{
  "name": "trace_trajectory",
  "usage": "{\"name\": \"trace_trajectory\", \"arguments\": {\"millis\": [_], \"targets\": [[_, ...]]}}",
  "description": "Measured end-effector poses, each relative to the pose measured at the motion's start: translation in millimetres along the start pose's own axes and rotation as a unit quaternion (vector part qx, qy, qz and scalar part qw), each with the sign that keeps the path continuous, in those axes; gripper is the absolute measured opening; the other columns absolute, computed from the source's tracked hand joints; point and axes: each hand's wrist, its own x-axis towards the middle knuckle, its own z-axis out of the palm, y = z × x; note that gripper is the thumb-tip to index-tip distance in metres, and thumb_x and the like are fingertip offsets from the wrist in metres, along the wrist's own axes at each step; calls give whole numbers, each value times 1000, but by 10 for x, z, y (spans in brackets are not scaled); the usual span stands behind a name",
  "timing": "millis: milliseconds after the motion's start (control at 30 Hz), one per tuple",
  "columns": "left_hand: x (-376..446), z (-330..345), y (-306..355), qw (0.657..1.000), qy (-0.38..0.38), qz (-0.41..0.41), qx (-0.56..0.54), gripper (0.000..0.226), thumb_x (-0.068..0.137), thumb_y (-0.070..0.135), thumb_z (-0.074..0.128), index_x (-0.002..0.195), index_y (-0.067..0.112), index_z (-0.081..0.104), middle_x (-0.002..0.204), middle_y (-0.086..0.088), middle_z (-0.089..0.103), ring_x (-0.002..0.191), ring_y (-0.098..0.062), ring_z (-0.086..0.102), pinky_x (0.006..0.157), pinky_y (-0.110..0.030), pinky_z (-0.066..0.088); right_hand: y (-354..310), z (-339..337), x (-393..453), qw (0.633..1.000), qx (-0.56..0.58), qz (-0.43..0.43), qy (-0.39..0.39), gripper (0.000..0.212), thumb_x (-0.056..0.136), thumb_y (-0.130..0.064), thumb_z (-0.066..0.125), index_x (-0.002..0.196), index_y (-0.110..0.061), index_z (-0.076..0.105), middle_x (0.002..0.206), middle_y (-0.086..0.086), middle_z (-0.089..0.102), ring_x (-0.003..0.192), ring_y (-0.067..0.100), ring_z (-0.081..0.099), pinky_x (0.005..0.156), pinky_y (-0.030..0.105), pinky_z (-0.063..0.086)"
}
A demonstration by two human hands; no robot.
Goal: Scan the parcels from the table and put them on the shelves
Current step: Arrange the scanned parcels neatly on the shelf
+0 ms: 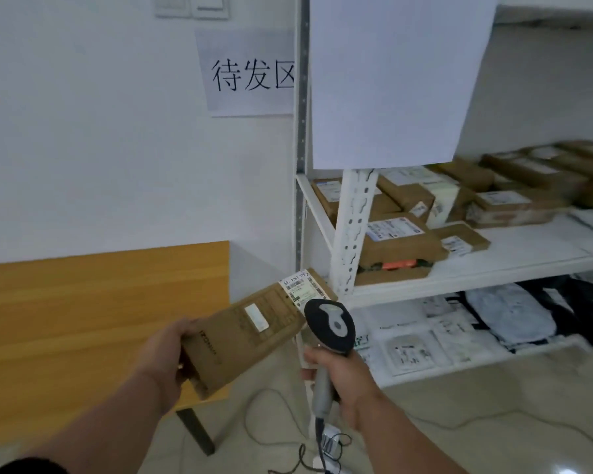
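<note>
Left hand (166, 357) gripping box (250, 331) by its near end, tilted label-up off the table (83, 319) corner, probably to show the barcode label (305, 289). Right hand (343, 378) wrapped round scanner (329, 328) handle, head just beside that label. Shelves (493, 265) right of the table, already stacked with parcels, likely next stop.

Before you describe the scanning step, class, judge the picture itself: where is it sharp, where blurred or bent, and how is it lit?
Head view: sharpest at the centre, on the cardboard parcel and the scanner; the cardboard boxes at the far right smear into blur; wide-angle bending tilts the shelf upright; the light is soft and dim, with no hard shadows; the parcel's label is only partly readable.
</note>
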Motion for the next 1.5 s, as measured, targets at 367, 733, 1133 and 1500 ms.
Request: {"name": "trace_trajectory", "arguments": {"millis": [367, 733, 1133, 1500], "targets": [[-902, 1041, -223, 993, -121, -11, 14, 16, 90, 12, 53, 87, 10, 69, 78, -10, 58, 69, -25, 49, 55, -32, 37, -60, -1181, -597, 992, 95, -42, 66, 19, 88, -21, 75, 104, -12, 70, 96, 7, 75, 88, 25, 76, 84, 41, 55], [-1561, 3442, -505, 974, -224, -30, -6, 15, 91, 9, 55, 96, 10, 69, 94, -13, 66, 85, -28, 59, 69, -37, 49, -638, -3301, -511, 971, 147, -98, 160, 14, 89, -14, 72, 102, -13, 70, 90, 6, 77, 81, 23, 72, 85, 40, 54], [-1193, 5184, -526, 946, -277, 81, 146, 25, 94, 24, 66, 118, 20, 60, 119, -6, 63, 106, -23, 61, 99, -42, 51, -1164, -4601, 445, 942, 174, -100, 267, 42, 82, -16, 80, 121, -15, 64, 111, 8, 73, 92, 28, 73, 86, 42, 58], [-615, 6480, -459, 863, -228, 260, 369, 51, 92, 33, 64, 141, 31, 47, 137, -3, 47, 108, -16, 52, 85, -28, 45, -1633, -5311, 1516, 923, 118, -78, 357, 40, 81, -24, 82, 111, -26, 55, 105, 7, 69, 98, 31, 69, 99, 53, 51]]}}
